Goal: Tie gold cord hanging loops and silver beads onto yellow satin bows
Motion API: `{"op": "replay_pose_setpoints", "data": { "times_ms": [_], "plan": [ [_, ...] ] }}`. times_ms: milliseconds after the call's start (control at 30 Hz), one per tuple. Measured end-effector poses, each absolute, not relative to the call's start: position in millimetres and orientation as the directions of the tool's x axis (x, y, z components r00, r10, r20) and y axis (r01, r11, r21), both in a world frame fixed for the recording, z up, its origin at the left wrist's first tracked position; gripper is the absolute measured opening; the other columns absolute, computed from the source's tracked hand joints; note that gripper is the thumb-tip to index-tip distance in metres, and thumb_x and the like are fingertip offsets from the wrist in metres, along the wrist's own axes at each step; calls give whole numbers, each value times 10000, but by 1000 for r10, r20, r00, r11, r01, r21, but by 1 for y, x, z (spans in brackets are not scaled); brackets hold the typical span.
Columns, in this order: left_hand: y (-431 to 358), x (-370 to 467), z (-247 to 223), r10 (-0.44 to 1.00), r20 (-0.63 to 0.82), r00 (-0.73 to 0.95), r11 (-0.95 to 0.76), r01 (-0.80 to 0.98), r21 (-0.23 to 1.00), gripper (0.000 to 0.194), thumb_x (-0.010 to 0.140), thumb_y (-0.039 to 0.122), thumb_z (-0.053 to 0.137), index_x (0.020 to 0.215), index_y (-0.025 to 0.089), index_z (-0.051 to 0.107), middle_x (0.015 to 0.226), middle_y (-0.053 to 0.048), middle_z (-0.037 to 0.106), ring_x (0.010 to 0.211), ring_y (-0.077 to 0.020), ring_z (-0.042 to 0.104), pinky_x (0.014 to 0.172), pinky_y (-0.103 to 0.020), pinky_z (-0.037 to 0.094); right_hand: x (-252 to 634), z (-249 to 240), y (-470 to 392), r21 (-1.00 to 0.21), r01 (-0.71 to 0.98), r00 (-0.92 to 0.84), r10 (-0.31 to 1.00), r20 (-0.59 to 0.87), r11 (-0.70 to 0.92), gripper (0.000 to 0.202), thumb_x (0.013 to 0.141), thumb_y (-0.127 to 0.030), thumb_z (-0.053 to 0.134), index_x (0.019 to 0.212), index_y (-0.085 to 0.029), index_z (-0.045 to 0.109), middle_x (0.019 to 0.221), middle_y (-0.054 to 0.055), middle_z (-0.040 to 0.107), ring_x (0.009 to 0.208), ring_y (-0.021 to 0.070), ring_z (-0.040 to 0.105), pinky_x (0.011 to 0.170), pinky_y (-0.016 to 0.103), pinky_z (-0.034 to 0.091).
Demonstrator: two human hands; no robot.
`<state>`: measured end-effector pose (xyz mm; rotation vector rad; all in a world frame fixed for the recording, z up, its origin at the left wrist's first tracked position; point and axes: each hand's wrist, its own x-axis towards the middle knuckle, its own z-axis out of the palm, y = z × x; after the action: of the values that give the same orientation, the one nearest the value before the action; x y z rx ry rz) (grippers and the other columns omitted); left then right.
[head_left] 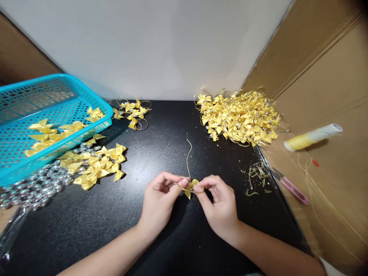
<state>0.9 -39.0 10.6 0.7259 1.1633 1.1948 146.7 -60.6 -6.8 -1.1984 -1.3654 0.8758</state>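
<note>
Between my two hands, over the near middle of the black table (pixel 161 153), is a yellow ribbon bow (pixel 188 193) with gold cord about it. My left hand (pixel 161 199) pinches its left side between thumb and forefinger. Thumb and forefinger of my right hand (pixel 220 205) close on the right side. A loose end of gold cord (pixel 188 157) runs up from the bow, away from me, in a slight wave. The fingertips partly cover the bow, so how the cord is fastened to it cannot be made out.
At left stands a blue basket (pixel 105 100) with yellow bows; more bows (pixel 100 166) and silver beads (pixel 34 188) lie before it. A small bow group (pixel 133 111) and a large heap (pixel 241 117) sit at the back. Cord scraps (pixel 257 172), pink-handled snips (pixel 293 190) and a thread tube (pixel 313 137) are at right.
</note>
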Motion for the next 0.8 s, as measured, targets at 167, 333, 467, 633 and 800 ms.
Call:
{"op": "replay_pose_setpoints", "data": {
  "times_ms": [167, 333, 467, 633, 800],
  "plan": [
    [-42, 2, 12, 954, -300, 4, 281, -355, 891, 165, 672, 193, 836, 668, 152, 676, 723, -20, 784, 684, -121, 738, 653, -161, 583, 146, -5, -59, -969, 167, 63, 979, 193, 180, 103, 842, -124, 630, 858, -225, 617, 750, -14, 666, 702, 130, 662, 675, 242, 550],
    [-41, 2, 12, 955, -296, 27, 284, -379, 881, 164, 666, 195, 843, 657, 158, 683, 740, -23, 793, 710, -133, 752, 676, -170, 597, 146, -2, -58, -980, 124, 71, 983, 167, 157, 70, 855, -151, 629, 855, -220, 642, 762, 2, 677, 712, 135, 674, 669, 242, 554],
    [-40, 2, 13, 955, -294, 34, 284, -386, 878, 156, 658, 177, 844, 649, 163, 689, 737, -21, 794, 711, -138, 755, 679, -172, 601, 146, -1, -58, -984, 104, 81, 985, 151, 142, 70, 853, -153, 632, 832, -219, 648, 752, 2, 670, 714, 136, 677, 674, 248, 555],
    [-42, 1, 14, 960, -276, 37, 271, -350, 897, 134, 667, 126, 818, 634, 164, 694, 738, -22, 794, 711, -133, 754, 677, -160, 599, 146, -2, -57, -987, 100, 79, 988, 130, 122, 49, 852, -167, 634, 828, -206, 651, 759, 17, 677, 728, 152, 691, 674, 265, 568],
    [-42, 1, 16, 966, -258, 32, 255, -314, 915, 136, 652, 88, 805, 626, 163, 694, 750, -34, 795, 720, -159, 758, 675, -195, 617, 147, -1, -56, -986, 114, 83, 988, 131, 122, 43, 855, -180, 628, 823, -200, 649, 751, 26, 682, 719, 156, 691, 668, 272, 574]
  ]
}}
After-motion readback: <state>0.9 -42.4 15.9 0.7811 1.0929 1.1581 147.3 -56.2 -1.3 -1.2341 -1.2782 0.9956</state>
